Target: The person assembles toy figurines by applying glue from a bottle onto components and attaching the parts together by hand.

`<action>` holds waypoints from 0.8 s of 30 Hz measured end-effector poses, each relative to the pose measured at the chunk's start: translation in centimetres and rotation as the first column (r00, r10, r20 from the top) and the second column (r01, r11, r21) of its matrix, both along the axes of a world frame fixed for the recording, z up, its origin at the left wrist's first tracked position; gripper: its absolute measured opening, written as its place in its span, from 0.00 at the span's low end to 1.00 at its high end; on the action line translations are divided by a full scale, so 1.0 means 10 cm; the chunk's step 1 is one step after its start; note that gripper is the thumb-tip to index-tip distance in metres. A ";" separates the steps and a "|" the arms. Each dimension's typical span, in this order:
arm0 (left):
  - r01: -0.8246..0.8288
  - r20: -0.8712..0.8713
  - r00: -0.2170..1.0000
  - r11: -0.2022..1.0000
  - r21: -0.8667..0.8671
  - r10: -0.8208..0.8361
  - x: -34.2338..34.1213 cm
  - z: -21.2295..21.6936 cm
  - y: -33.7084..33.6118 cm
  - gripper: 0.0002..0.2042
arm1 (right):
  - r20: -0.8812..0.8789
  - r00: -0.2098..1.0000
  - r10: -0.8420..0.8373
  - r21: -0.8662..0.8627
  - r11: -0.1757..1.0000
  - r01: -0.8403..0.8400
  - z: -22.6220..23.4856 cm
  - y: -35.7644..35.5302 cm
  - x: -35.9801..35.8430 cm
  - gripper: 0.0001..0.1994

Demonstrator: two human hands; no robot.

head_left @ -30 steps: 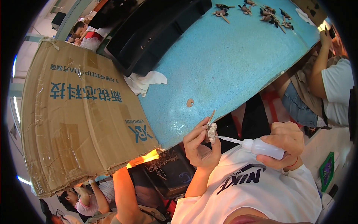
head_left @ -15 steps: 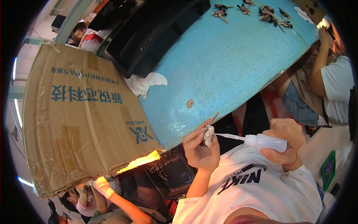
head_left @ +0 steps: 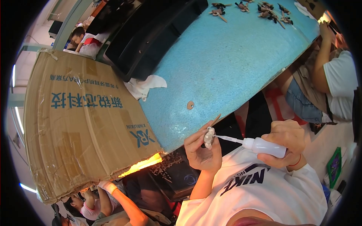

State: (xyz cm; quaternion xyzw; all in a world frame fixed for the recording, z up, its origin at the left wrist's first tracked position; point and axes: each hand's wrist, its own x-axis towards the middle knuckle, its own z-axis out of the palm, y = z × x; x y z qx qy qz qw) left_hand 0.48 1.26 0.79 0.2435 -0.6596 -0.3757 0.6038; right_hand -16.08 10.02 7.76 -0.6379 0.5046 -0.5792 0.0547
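My left hand [head_left: 203, 156] is closed in a pinch on a small pale-and-dark figurine [head_left: 208, 138], a thin wooden stick [head_left: 215, 120] jutting from its upper side. In my right hand [head_left: 288, 136] lies a white squeeze bottle [head_left: 269, 148], tipped on its side with the fingers wrapped round it. Its long, thin, translucent nozzle [head_left: 228, 139] points left, the tip at the figurine's right side. Whether the tip touches, I cannot tell. Both hands are in front of my white shirt, just off the table's near edge.
On the blue table [head_left: 211, 64] lie a small tan disc with a hole [head_left: 190, 105], a white cloth [head_left: 145, 86] and several figurines on sticks [head_left: 269, 13] at the far end. A black tray [head_left: 151, 41] and a big cardboard box [head_left: 83, 124] border the left. Co-workers sit nearby.
The figurine has turned a little in my left hand, showing more of its pale side. The bottle tilts slightly more, its nozzle still at the figurine. The whole view has shifted slightly.
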 end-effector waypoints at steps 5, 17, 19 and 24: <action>-0.010 -0.022 1.000 1.000 0.024 0.011 -0.03 0.02 0.01 0.16 | 0.011 1.000 0.008 0.003 1.000 -0.008 0.02 0.01 -0.01 0.17; -0.011 -0.021 1.000 0.998 0.056 0.012 -0.02 -0.02 0.02 0.16 | 0.025 1.000 -0.004 0.006 1.000 0.004 -0.03 0.00 -0.04 0.17; -0.015 -0.006 1.000 0.998 0.058 0.015 -0.01 -0.04 0.02 0.16 | 0.009 1.000 -0.008 0.011 1.000 0.008 -0.01 0.01 -0.04 0.17; -0.020 0.007 1.000 0.998 0.063 0.019 0.01 -0.05 0.02 0.16 | -0.011 1.000 -0.014 0.000 1.000 0.014 0.00 0.02 -0.05 0.17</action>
